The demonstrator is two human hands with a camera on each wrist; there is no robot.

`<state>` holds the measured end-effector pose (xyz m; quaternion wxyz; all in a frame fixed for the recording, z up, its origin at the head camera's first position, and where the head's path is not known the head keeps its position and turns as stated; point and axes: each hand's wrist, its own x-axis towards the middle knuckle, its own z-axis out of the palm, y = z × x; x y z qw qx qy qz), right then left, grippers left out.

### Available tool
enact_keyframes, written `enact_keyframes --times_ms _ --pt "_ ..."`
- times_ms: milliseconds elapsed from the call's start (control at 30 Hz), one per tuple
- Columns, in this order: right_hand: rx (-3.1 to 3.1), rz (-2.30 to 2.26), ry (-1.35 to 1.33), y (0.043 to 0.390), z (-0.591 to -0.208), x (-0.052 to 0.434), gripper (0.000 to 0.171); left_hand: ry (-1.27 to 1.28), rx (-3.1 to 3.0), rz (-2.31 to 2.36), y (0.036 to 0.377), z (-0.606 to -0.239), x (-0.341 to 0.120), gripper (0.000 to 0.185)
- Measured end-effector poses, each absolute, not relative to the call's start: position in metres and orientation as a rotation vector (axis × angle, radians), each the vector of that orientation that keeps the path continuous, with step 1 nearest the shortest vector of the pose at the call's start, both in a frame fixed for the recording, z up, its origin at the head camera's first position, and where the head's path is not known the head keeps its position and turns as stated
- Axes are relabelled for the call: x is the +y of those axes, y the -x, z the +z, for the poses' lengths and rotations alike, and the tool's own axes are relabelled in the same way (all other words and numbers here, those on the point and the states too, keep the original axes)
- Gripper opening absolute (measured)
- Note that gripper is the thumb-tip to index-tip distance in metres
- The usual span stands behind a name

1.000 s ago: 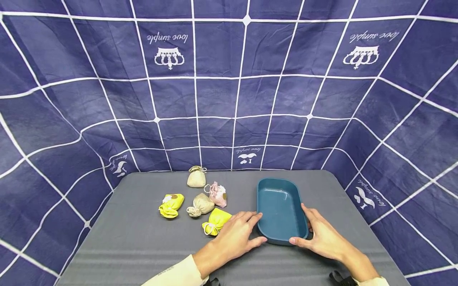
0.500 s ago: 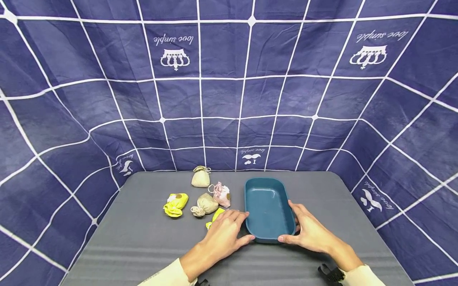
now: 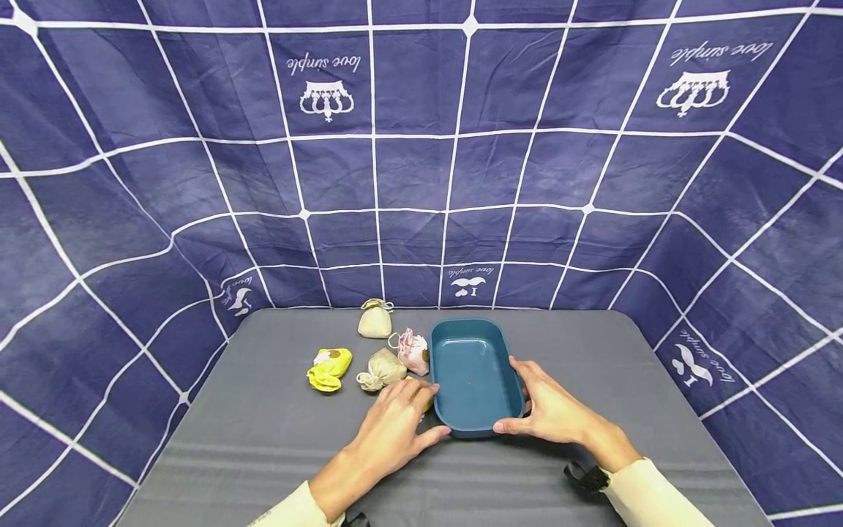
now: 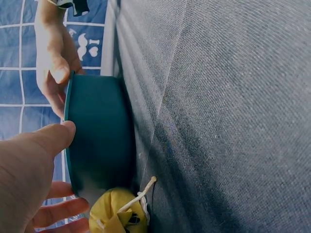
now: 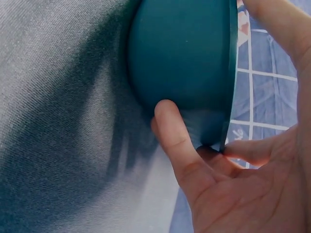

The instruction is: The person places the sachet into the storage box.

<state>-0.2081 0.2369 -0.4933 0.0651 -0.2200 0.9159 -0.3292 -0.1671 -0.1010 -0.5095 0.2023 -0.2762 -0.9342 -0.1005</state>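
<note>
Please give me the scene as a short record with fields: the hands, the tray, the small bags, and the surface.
left hand: rests against the left side of the tray, thumb at its near corner; partly covers a yellow bag
right hand: holds the right side of the tray, thumb at the near rim
tray: teal, oblong, nothing inside, flat on the table
bags: second yellow bag, two beige bags, pink bag, all left of the tray
table: grey cloth
backdrop: navy cloth, white grid
</note>
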Motion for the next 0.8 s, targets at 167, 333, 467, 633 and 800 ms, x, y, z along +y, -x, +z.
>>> enact_keyframes --times_ms 167,333,467,633,800 --pt "2.73 -1.038 0.653 0.21 -0.493 0.24 0.137 0.791 -2.607 -0.363 0.17 -0.508 -0.109 0.069" --pt "2.714 -1.061 0.662 0.212 -0.495 0.24 0.137 0.703 -2.541 -0.432 0.177 -0.505 -0.135 0.058" --pt "2.673 -1.128 0.648 0.212 -0.497 0.241 0.136 0.586 -2.501 -0.468 0.186 -0.503 -0.162 0.052" --pt "2.659 -1.148 0.652 0.213 -0.497 0.241 0.135 0.418 -2.537 -0.487 0.199 -0.506 -0.196 0.054" --pt "2.678 -1.122 0.667 0.213 -0.495 0.239 0.133 0.243 -2.644 -0.496 0.208 -0.513 -0.228 0.06"
